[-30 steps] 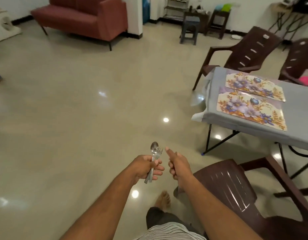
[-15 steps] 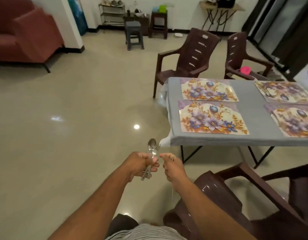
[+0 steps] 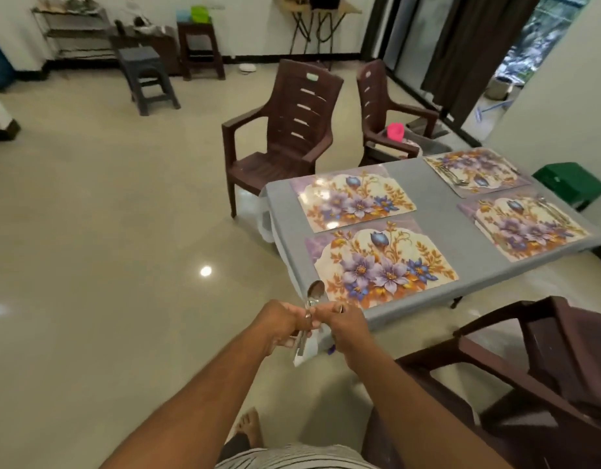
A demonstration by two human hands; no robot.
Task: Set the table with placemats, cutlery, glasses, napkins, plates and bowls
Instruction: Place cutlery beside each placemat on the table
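Steel cutlery (image 3: 312, 301), a spoon uppermost, is held as a bundle in the curled grip of the left hand (image 3: 283, 324), just short of the desk (image 3: 437, 204) corner. The right hand (image 3: 343, 324) is pinched on the bundle's upper part. Four mats are laid; the nearest mat (image 3: 380, 265) bears no cutlery. The cutlery step is judged in hand. Next, one piece should be drawn free and laid beside that mat.

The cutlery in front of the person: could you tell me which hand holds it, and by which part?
The left hand grips the cutlery by its handles; the right hand pinches it alongside.
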